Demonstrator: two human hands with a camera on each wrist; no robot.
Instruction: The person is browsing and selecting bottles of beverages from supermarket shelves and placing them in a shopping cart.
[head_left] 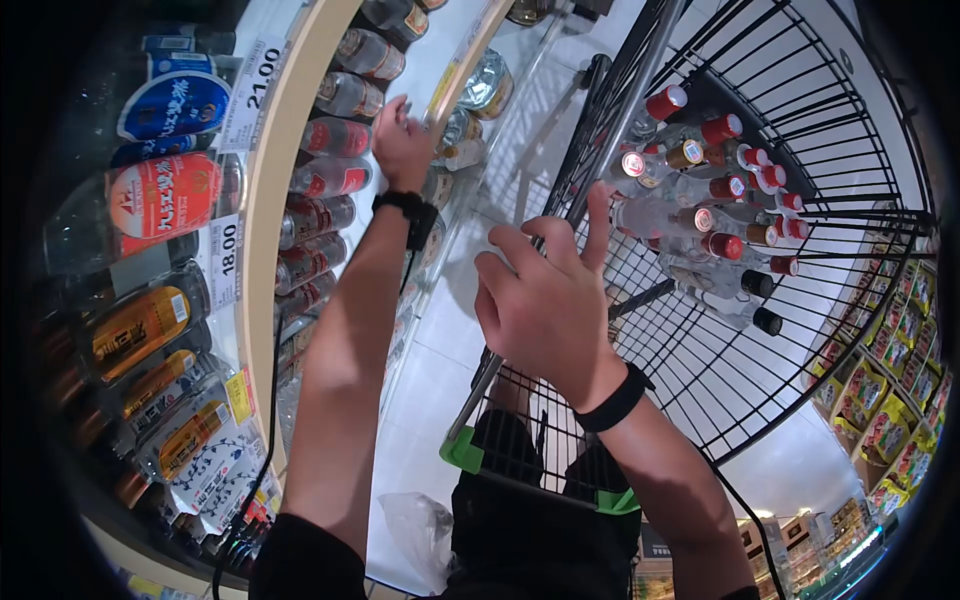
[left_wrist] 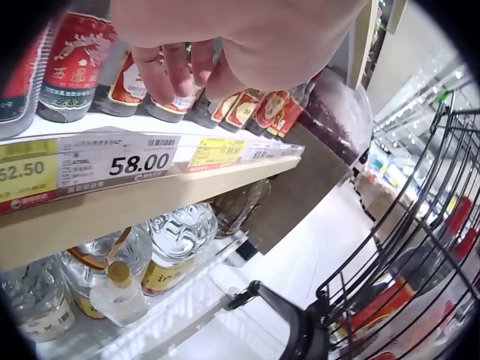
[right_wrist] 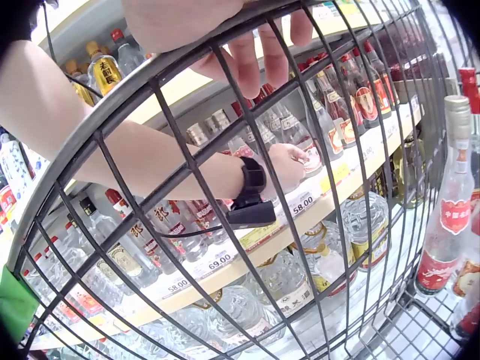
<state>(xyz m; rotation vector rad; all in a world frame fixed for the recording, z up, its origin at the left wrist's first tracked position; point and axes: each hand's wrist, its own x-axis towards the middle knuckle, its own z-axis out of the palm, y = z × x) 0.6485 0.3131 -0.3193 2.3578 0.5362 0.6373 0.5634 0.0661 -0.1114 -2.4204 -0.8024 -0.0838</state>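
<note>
At the shelf of bottles, my left hand (head_left: 403, 146) is beside clear bottles with red labels (head_left: 338, 137). In the left wrist view, the fingers of this hand (left_wrist: 232, 41) hang bent in front of small labelled bottles (left_wrist: 171, 106), with nothing seen in them. The right wrist view shows the same hand (right_wrist: 286, 166) above the 58.00 price tag (right_wrist: 302, 202). My right hand (head_left: 548, 310) lies over the metal rim of the shopping cart (head_left: 640, 92), fingers curled over it. In the right wrist view, the fingers of this hand (right_wrist: 202, 30) hang down past the rim.
Several clear bottles with red, gold or black caps (head_left: 690, 217) are in the cart. Large clear jugs (left_wrist: 176, 240) stand on the lower shelf. A plastic bag (head_left: 415, 535) is near the legs; packaged goods (head_left: 880, 390) line the far right. The cart has green corner pieces (head_left: 461, 451).
</note>
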